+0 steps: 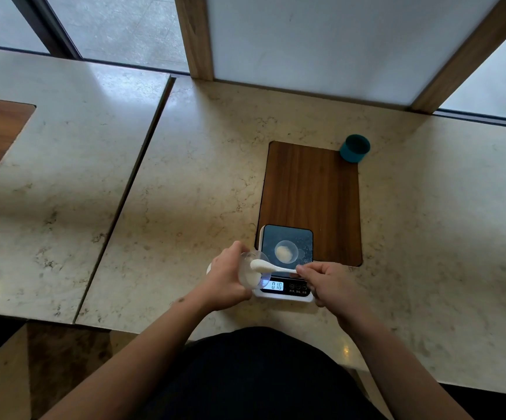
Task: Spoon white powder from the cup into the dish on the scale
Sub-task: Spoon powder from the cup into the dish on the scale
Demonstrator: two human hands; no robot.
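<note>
My left hand (226, 280) grips the tilted clear cup (253, 270) of white powder (251, 278); my right hand (326, 281) pinches a white spoon (271, 267) at its mouth, beside the dish (286, 251) on the scale (286, 262).

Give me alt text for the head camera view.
A person's left hand tilts a clear cup while the right hand dips a white spoon into it, beside a scale bearing a dish of powder.

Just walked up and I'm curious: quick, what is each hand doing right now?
Left hand: closed around the tilted clear cup.
Right hand: closed, pinching the white spoon by its handle, bowl at the cup's mouth.
</note>
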